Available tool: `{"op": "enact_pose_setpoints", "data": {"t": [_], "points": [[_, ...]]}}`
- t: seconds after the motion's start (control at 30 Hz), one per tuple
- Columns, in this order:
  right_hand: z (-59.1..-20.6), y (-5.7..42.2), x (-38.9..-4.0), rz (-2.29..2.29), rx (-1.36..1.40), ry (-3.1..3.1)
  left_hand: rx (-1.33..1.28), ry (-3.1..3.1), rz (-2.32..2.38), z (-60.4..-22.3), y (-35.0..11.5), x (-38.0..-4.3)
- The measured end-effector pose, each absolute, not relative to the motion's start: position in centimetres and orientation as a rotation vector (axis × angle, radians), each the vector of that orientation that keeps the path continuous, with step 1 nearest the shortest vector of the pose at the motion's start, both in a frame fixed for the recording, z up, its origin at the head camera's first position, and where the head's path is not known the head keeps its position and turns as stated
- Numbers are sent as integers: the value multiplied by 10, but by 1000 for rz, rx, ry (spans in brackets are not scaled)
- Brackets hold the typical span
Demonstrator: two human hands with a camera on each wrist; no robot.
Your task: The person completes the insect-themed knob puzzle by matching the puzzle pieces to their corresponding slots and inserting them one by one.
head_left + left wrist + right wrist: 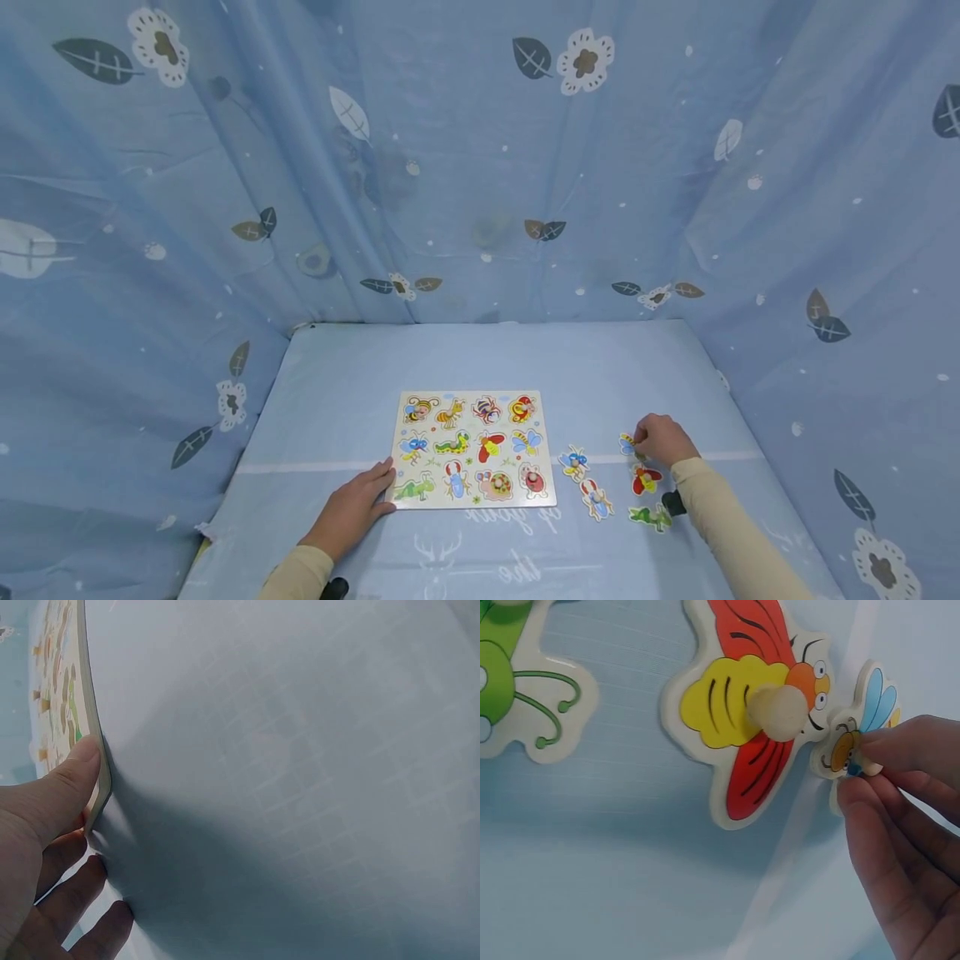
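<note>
A wooden peg-puzzle board (474, 450) with printed insects lies on the table. My left hand (358, 506) holds its near left corner, the thumb (86, 754) against one edge and the fingers around the other side. To the right of the board, my right hand (666, 440) pinches the knob of a blue-winged bee puzzle piece (844, 750) between thumb and fingers; the hand hides part of it. Beside that piece lies a red-winged insect piece (727, 705) with a round wooden knob. A green grasshopper piece (649, 517) lies nearer the front.
Two more loose pieces lie between the board and my right hand: a blue-winged fly (574, 463) and a blue beetle (596, 499). A blue patterned cloth covers the table (337, 367). Patterned curtains (480, 167) stand behind and at both sides.
</note>
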State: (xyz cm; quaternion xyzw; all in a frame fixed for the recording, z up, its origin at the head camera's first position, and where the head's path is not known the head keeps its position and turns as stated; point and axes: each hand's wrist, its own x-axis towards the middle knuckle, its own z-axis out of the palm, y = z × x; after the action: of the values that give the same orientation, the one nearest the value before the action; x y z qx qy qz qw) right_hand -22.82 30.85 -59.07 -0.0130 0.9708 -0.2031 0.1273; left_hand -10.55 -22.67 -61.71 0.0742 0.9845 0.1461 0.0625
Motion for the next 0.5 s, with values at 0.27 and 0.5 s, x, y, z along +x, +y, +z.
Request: {"op": "enact_pose_setpoints", "data": {"t": [0.27, 0.5], "points": [[-580, 298, -238, -507, -71, 2811, 199, 2961, 455, -619, -228, -106], [-578, 269, -250, -529, -138, 2821, 199, 2971, 452, -622, -229, -106]]}}
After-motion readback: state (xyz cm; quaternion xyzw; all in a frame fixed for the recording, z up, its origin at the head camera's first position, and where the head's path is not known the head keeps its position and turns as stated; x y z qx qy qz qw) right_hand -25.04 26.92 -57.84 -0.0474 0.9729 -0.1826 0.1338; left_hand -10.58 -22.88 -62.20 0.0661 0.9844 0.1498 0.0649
